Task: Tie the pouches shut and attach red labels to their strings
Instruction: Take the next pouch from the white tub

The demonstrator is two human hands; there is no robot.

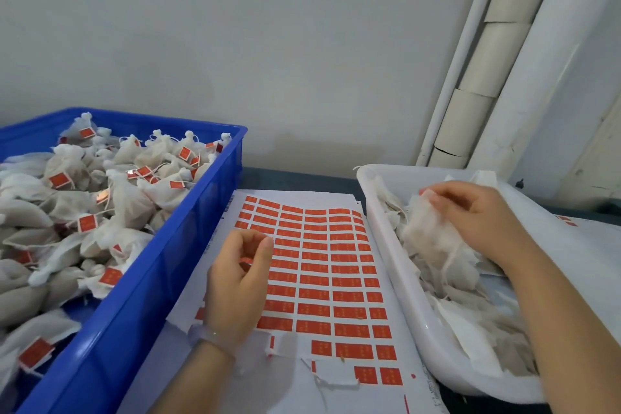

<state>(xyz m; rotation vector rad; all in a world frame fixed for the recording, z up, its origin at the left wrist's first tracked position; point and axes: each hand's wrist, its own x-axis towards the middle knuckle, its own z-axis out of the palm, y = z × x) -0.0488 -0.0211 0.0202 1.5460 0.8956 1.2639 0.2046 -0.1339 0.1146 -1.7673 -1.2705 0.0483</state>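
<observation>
At the right, the right hand (480,215) holds a pouch (433,239) and should lift gently; the left hand (235,282) curls empty.

A plain pale grey wall (268,44) fills the back, evenly lit. At right a thin white pipe (460,54) and wider beige tubes (497,44) rise slanted beside it. The table (295,180) is dark.

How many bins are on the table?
2. A blue crate at left, full of labelled pouches; a white tray at right, holding untied pouches. More could sit out of frame.
</observation>
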